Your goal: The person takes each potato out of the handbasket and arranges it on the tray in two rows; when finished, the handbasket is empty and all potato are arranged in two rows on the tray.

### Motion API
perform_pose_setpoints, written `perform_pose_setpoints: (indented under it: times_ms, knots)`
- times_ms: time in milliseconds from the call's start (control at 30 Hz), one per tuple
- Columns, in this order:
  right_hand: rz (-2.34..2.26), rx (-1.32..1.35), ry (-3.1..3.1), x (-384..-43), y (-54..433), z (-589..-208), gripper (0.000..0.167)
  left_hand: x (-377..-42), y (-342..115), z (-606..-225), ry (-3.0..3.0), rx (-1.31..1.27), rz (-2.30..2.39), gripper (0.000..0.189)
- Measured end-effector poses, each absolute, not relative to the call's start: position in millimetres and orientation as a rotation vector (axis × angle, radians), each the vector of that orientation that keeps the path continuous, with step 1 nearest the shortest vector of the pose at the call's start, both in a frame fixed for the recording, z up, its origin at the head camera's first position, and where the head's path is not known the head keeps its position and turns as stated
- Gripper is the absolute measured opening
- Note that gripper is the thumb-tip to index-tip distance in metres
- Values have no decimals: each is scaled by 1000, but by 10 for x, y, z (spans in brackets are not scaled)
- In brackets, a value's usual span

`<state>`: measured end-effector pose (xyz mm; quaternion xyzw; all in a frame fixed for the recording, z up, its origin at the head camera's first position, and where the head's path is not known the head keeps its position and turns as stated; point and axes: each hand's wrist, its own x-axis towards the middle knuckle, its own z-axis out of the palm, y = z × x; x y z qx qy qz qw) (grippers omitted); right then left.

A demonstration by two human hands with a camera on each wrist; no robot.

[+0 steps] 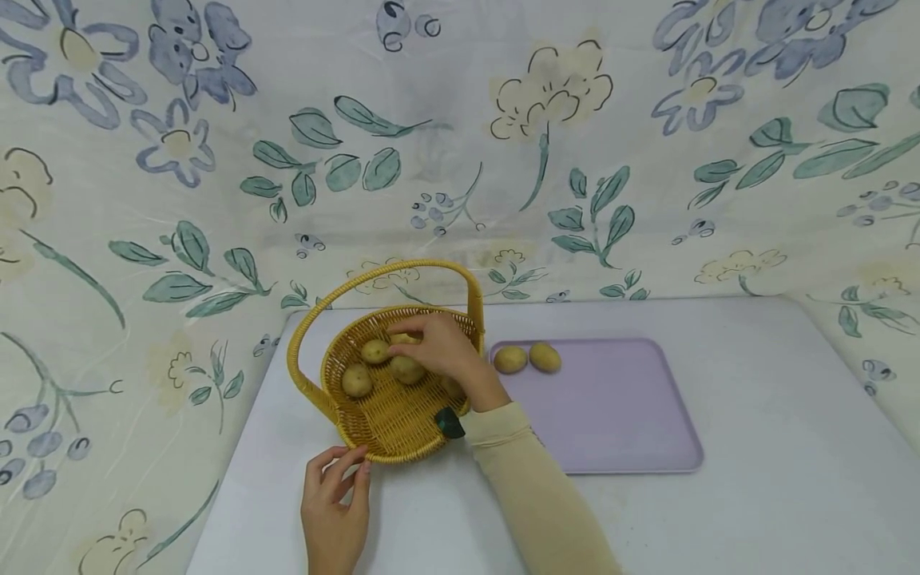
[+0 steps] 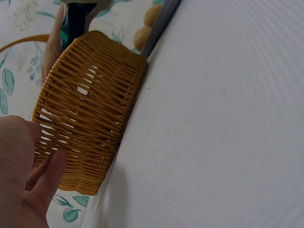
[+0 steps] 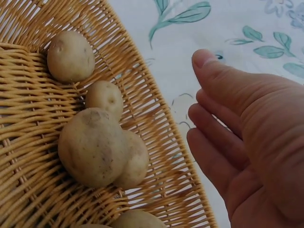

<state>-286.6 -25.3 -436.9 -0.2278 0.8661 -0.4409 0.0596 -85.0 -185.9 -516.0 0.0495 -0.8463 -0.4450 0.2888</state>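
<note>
A yellow wicker basket (image 1: 398,423) with a tall arched handle stands on the left part of the table and holds several potatoes (image 1: 357,381). My left hand (image 1: 334,503) pinches its near rim; in the left wrist view the thumb (image 2: 53,173) lies against the woven outer wall. Above the basket's far side is my right hand (image 1: 440,347), its fingers extended and holding nothing. The right wrist view shows it apart from the potatoes, with a large potato (image 3: 91,147) overlapping another behind it. From the head, the right hand and forearm cover part of the basket.
To the right of the basket lies a lilac tray (image 1: 604,423) with two potatoes (image 1: 545,357) in its far left corner. Behind the white table (image 1: 776,399) hangs a floral cloth (image 1: 446,104). A small dark object (image 1: 450,423) sits at the right wrist.
</note>
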Motion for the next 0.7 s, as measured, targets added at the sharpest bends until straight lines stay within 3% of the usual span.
perform_pose_setpoints:
  times_ms: [700]
  knots:
    - [-1212,-611,2630,-2849,-329,-4486,37,-856,-1843,-5154,-2275,180,-1173,26]
